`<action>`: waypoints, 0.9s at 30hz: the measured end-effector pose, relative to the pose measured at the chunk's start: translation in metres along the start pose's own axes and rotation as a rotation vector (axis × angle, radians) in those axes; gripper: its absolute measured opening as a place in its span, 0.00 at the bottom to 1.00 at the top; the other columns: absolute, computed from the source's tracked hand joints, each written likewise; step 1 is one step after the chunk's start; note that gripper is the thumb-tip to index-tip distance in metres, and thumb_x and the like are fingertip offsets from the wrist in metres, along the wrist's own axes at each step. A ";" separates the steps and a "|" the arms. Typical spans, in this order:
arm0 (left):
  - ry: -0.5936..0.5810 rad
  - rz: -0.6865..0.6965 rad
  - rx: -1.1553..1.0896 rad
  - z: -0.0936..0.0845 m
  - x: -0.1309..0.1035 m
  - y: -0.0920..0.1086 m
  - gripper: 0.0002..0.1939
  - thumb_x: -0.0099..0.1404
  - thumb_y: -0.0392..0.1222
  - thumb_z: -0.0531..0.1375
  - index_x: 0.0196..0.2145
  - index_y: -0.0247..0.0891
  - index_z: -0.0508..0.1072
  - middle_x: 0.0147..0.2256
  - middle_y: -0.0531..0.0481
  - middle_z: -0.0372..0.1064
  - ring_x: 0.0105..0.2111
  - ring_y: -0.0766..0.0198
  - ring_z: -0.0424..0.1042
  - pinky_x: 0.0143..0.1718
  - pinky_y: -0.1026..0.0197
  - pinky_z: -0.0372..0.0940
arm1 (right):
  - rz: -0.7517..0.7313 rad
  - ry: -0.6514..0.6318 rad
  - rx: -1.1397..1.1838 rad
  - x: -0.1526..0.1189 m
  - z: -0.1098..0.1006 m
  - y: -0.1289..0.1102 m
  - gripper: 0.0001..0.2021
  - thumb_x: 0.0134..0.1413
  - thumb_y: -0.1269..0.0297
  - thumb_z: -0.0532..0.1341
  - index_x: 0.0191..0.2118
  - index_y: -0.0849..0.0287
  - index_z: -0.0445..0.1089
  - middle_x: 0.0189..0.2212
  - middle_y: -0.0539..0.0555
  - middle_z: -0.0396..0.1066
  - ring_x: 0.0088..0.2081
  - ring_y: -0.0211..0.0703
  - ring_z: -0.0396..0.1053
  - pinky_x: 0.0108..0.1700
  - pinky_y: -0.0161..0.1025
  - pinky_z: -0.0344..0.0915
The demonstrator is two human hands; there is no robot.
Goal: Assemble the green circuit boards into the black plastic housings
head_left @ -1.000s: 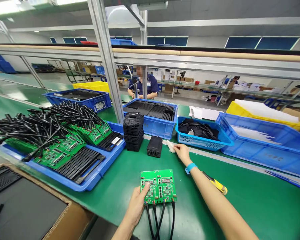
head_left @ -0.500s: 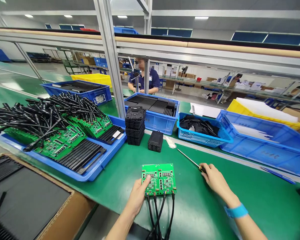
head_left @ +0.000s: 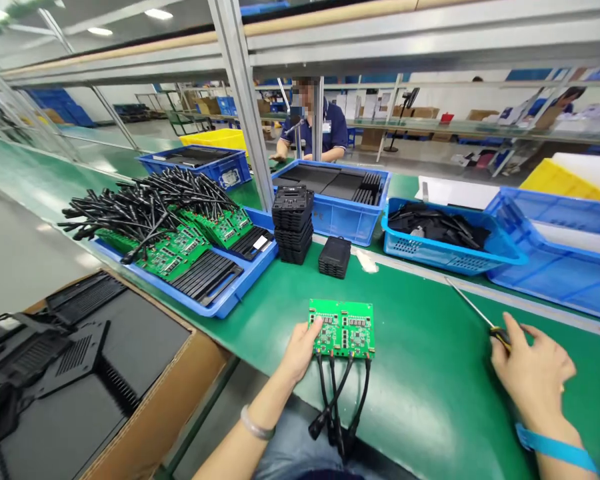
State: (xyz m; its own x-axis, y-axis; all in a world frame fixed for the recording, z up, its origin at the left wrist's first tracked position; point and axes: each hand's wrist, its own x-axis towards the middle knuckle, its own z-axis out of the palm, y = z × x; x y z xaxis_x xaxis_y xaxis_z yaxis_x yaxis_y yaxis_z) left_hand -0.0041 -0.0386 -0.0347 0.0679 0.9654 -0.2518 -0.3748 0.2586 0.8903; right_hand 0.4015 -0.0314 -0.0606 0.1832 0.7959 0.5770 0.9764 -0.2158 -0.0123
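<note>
My left hand (head_left: 303, 350) grips the left edge of a green circuit board (head_left: 357, 333), thumb on top near a small digit display. Several black cables (head_left: 323, 383) with plug ends hang from the board's near edge over the table edge. To the right, my right hand (head_left: 533, 363) has thumb and fingers around the black and yellow handle of a screwdriver (head_left: 500, 335). Its thin metal shaft points up and left, away from the board. A low stack of black plastic cases (head_left: 335, 257) stands beyond the board, beside a taller stack (head_left: 293, 227).
A blue tray (head_left: 220, 308) on the left holds more cabled boards and black panels. Blue bins (head_left: 350, 223) and a basket (head_left: 430, 259) of black parts line the back. An open carton (head_left: 175, 367) sits at lower left. A metal post (head_left: 245, 107) rises behind; a person (head_left: 333, 127) sits opposite.
My right hand has moved right with the screwdriver, farther from the board. My left hand still grips the board. The camera view has tilted down and turned left.
</note>
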 end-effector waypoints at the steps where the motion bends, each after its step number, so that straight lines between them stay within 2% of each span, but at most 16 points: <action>1: 0.002 -0.003 -0.002 0.000 0.001 -0.001 0.31 0.52 0.65 0.65 0.33 0.28 0.79 0.27 0.43 0.78 0.28 0.56 0.76 0.29 0.61 0.68 | -0.029 -0.001 0.068 -0.001 0.001 -0.006 0.25 0.58 0.55 0.50 0.56 0.62 0.66 0.45 0.70 0.67 0.45 0.67 0.64 0.41 0.58 0.62; 4: -0.005 -0.011 -0.014 0.001 0.002 -0.001 0.31 0.51 0.65 0.66 0.31 0.28 0.78 0.26 0.43 0.77 0.26 0.58 0.75 0.25 0.63 0.65 | -0.193 -0.084 0.247 -0.005 0.010 -0.020 0.25 0.60 0.54 0.48 0.53 0.68 0.69 0.38 0.65 0.67 0.42 0.58 0.66 0.44 0.53 0.65; 6: -0.018 -0.015 -0.027 0.002 0.003 0.000 0.31 0.50 0.65 0.66 0.31 0.28 0.78 0.27 0.43 0.77 0.26 0.58 0.75 0.24 0.63 0.65 | -0.258 -0.127 0.261 -0.006 0.016 -0.024 0.25 0.61 0.55 0.47 0.49 0.70 0.71 0.37 0.65 0.67 0.41 0.57 0.66 0.46 0.52 0.65; 13: -0.043 -0.036 -0.065 0.001 0.003 0.000 0.31 0.50 0.65 0.66 0.31 0.29 0.78 0.26 0.44 0.77 0.28 0.57 0.76 0.30 0.61 0.68 | -0.273 -0.152 0.241 -0.007 0.019 -0.017 0.25 0.63 0.54 0.46 0.48 0.68 0.72 0.41 0.66 0.68 0.43 0.57 0.66 0.48 0.53 0.64; 19: -0.036 -0.040 -0.069 0.001 0.001 0.002 0.29 0.52 0.63 0.66 0.30 0.28 0.79 0.24 0.46 0.76 0.26 0.59 0.75 0.27 0.63 0.66 | -0.269 -0.198 0.304 -0.005 0.017 -0.012 0.24 0.62 0.52 0.47 0.49 0.63 0.71 0.41 0.63 0.68 0.43 0.56 0.68 0.48 0.53 0.66; 22: -0.034 -0.059 -0.075 -0.001 0.001 0.002 0.29 0.53 0.63 0.66 0.31 0.28 0.79 0.25 0.45 0.77 0.27 0.59 0.75 0.30 0.63 0.67 | -0.195 -0.184 0.369 -0.003 0.006 -0.017 0.25 0.60 0.49 0.48 0.49 0.62 0.71 0.41 0.63 0.68 0.44 0.58 0.68 0.48 0.55 0.65; 24: -0.031 -0.082 -0.085 -0.002 0.001 0.001 0.29 0.52 0.63 0.66 0.32 0.29 0.79 0.26 0.45 0.77 0.26 0.60 0.75 0.30 0.62 0.67 | -0.096 -0.199 0.440 -0.003 -0.011 -0.032 0.23 0.60 0.48 0.51 0.48 0.60 0.71 0.43 0.65 0.69 0.46 0.59 0.67 0.44 0.52 0.67; 25: -0.032 -0.097 -0.091 -0.002 0.000 0.001 0.29 0.52 0.63 0.67 0.32 0.29 0.79 0.26 0.45 0.77 0.26 0.61 0.74 0.29 0.63 0.67 | -0.034 -0.238 0.508 -0.004 -0.022 -0.043 0.22 0.59 0.47 0.53 0.47 0.58 0.72 0.44 0.65 0.70 0.47 0.58 0.68 0.42 0.50 0.68; 27: -0.036 -0.130 -0.107 -0.001 -0.002 0.002 0.29 0.50 0.62 0.68 0.32 0.28 0.79 0.26 0.45 0.77 0.23 0.63 0.73 0.26 0.64 0.66 | 0.086 -0.406 0.738 -0.008 -0.046 -0.074 0.21 0.58 0.46 0.55 0.45 0.56 0.73 0.43 0.63 0.72 0.43 0.53 0.70 0.36 0.44 0.69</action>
State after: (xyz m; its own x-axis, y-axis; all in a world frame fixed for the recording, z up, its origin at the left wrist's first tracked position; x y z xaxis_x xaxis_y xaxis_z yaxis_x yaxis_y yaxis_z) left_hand -0.0059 -0.0402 -0.0326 0.1546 0.9253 -0.3464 -0.4565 0.3778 0.8055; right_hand 0.3227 -0.0478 -0.0265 0.1491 0.9656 0.2131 0.7560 0.0275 -0.6540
